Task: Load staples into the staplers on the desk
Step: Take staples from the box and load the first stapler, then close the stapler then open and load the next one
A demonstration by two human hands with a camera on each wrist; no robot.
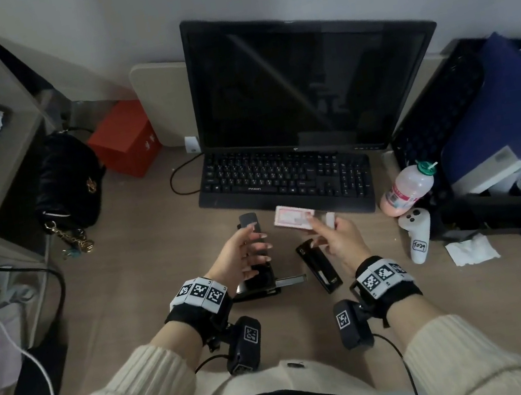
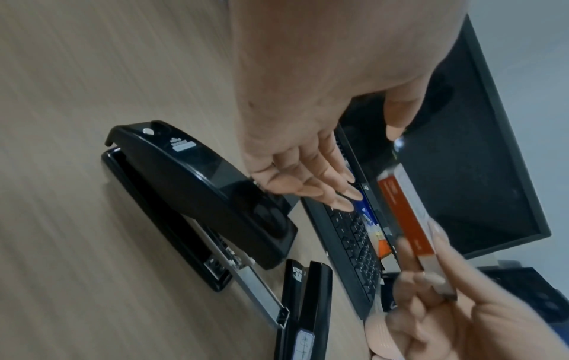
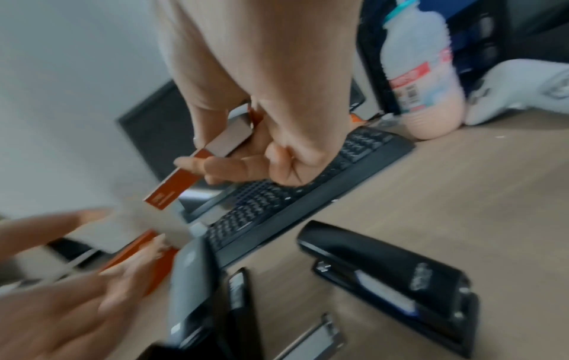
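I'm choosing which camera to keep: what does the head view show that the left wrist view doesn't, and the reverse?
Head only: black quilted handbag, red box, pink-labelled drink bottle.
Left wrist only: the large black stapler's pulled-out metal staple tray, seen close.
Both: black keyboard, right hand holding the orange staple box, left hand.

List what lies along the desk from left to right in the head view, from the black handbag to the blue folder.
Black handbag → red box → left hand → right hand → pink bottle → white controller → blue folder.
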